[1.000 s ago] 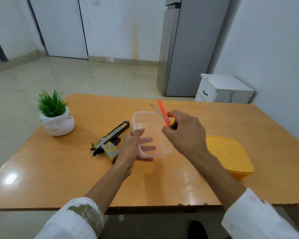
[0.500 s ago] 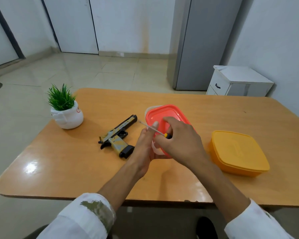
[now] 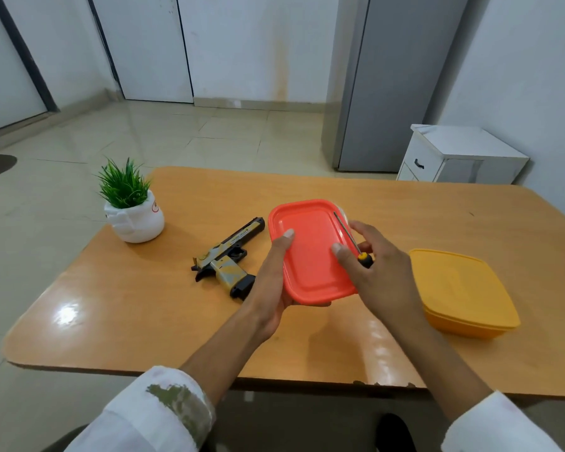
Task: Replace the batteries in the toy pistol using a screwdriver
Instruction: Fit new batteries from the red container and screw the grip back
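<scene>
Both hands share a grip on one red-lidded container [image 3: 310,252], held up over the tabletop [image 3: 150,308]: the left hand [image 3: 273,278] clamps its near left edge, thumb lying on the lid, while the right hand [image 3: 377,269] closes on the right edge and at the same time pinches one screwdriver [image 3: 351,239] between its fingers, the thin metal shaft slanting up across the lid and the black-and-yellow handle end poking out beside the thumb. By size: one grey refrigerator [image 3: 382,83] stands against the far wall, with one white cabinet [image 3: 454,154] beside it on the floor; the orange wooden tabletop carries everything else. One yellow lidded container [image 3: 460,288] sits shut to the right, just beside the right wrist and apart from the red one. One potted plant [image 3: 129,203], green spikes in a white pot, stands at the far left corner. One toy pistol [image 3: 229,256], black with a worn tan and yellow finish, lies flat on its side to the left of the left hand, muzzle pointing away and to the right, with neither hand touching it. The red container and left hand stand between the pistol and the right hand. Two white sleeves show at the bottom edge, the left one stained.
</scene>
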